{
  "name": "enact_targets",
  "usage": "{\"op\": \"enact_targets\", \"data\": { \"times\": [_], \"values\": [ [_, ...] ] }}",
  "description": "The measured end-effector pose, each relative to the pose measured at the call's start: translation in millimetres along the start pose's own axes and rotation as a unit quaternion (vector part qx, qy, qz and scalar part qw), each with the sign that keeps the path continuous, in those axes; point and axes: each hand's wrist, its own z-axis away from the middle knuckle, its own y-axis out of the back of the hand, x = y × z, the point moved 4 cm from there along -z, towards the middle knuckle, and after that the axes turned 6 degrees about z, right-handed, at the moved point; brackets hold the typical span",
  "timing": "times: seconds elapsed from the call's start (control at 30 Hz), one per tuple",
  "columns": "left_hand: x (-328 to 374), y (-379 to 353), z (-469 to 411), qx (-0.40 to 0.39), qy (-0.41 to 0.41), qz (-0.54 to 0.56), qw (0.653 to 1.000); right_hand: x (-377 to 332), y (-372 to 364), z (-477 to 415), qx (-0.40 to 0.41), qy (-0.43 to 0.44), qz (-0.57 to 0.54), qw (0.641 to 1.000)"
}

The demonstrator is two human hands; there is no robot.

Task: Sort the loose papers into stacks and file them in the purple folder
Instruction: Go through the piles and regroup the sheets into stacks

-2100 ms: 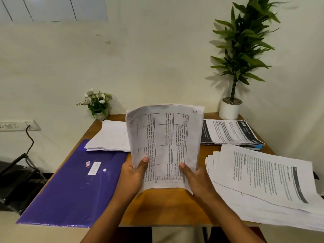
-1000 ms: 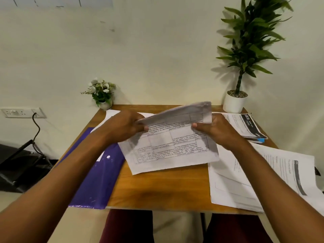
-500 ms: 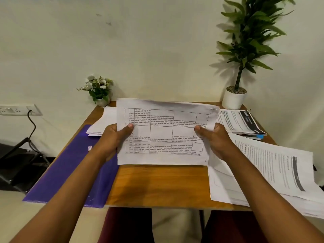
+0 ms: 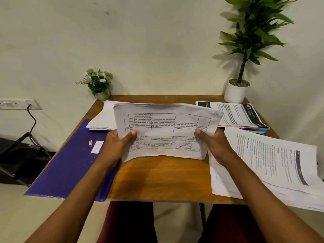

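I hold a sheaf of papers printed with a table (image 4: 164, 130) upright over the middle of the wooden table (image 4: 157, 176), its long side level. My left hand (image 4: 116, 144) grips its left edge, thumb on the front. My right hand (image 4: 213, 144) grips the right edge the same way. The purple folder (image 4: 68, 162) lies shut at the table's left, hanging over the front edge. A white stack (image 4: 103, 118) lies behind it. A stack with dark headers (image 4: 240, 114) sits at the back right. A big loose pile (image 4: 273, 165) covers the right side.
A small pot of white flowers (image 4: 98, 83) stands at the back left corner and a tall potted plant (image 4: 243, 55) at the back right, both against the wall. A wall socket with a black cable (image 4: 29, 109) is at the left, above a dark chair.
The sheaf was turned from upright portrait to landscape between my hands, laid flat for a moment, then raised. Since half a second ago it has sunk slightly and its lower edge bows.
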Motion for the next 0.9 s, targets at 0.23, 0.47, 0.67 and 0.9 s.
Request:
{"op": "enact_targets", "data": {
  "times": [0.23,0.47,0.67,0.9],
  "values": [
    [-5.1,1.7,3.5,0.001,-0.001,0.02,1.0,-7.7,-3.0,1.1,-0.01,0.025,0.018,0.999],
    [6.0,4.9,-1.2,0.006,-0.023,0.052,0.998,-22.3,-1.5,-5.2,-0.02,0.055,0.036,0.998],
    [-22.6,6.0,4.2,-0.009,0.024,0.046,0.999,5.2,-5.1,-3.2,-0.048,0.022,0.057,0.997],
    [-14.5,4.4,4.4,-0.001,0.01,0.038,0.999,6.1,-2.3,-2.5,-0.042,0.015,0.054,0.998]
  ]
}}
